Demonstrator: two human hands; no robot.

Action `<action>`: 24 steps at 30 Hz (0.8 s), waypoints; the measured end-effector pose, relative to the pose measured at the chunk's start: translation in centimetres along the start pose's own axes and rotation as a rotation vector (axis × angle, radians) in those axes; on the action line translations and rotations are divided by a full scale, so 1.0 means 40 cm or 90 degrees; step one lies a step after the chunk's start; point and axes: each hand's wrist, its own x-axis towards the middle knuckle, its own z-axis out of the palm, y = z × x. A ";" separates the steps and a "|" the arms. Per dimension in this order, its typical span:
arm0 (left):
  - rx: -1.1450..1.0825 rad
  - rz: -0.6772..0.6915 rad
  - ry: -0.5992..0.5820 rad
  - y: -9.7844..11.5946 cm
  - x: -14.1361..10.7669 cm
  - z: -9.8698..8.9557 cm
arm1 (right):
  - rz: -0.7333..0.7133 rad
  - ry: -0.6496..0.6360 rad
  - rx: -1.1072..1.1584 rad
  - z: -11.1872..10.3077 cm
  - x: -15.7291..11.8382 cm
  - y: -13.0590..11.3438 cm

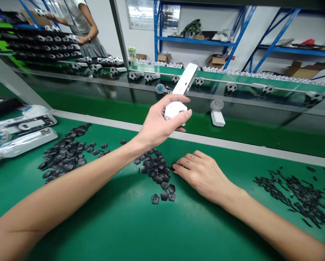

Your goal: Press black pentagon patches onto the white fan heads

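Above the white table edge, the left hand (pixel 162 117) grips a white plastic device with a rounded end (pixel 188 78). Beside the pile of black five-sided plastic pieces (pixel 158 168), the right hand's (pixel 201 174) fingertips pinch what seems to be one piece.

White device (pixel 184 80) — tilted, midair

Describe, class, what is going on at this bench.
The person's left hand holds a white device up over the bench. The right hand rests with its fingertips at a heap of black pentagonal pieces. Slim black pieces lie scattered to the right. Beyond, another person stands beside stacked trays.
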 end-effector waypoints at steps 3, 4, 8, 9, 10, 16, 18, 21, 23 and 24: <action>-0.012 -0.011 -0.029 -0.004 -0.002 -0.003 | -0.031 0.021 -0.035 0.004 0.008 -0.012; -0.013 -0.015 -0.035 -0.005 -0.002 -0.003 | -0.032 0.026 -0.046 0.007 0.010 -0.016; -0.008 -0.041 -0.042 -0.008 -0.003 -0.004 | 0.011 0.034 -0.039 0.016 0.008 -0.015; -0.010 -0.045 -0.041 -0.008 -0.002 -0.005 | 0.037 0.036 -0.009 0.013 0.006 -0.009; -0.016 -0.044 -0.040 -0.008 -0.001 -0.007 | 0.069 0.043 0.032 0.007 0.005 0.000; -0.102 -0.046 -0.072 0.003 0.009 -0.022 | 0.308 0.173 0.357 -0.095 0.021 0.063; -0.100 -0.040 -0.081 0.004 0.007 -0.022 | 0.385 0.212 0.424 -0.131 0.029 0.074; -0.068 -0.028 -0.095 -0.002 0.003 -0.021 | 0.478 0.274 0.515 -0.163 0.038 0.082; -0.053 -0.026 -0.117 -0.006 0.000 -0.022 | 0.516 0.300 0.598 -0.175 0.042 0.086; -0.048 -0.028 -0.127 -0.007 -0.001 -0.023 | 0.528 0.309 0.641 -0.178 0.045 0.087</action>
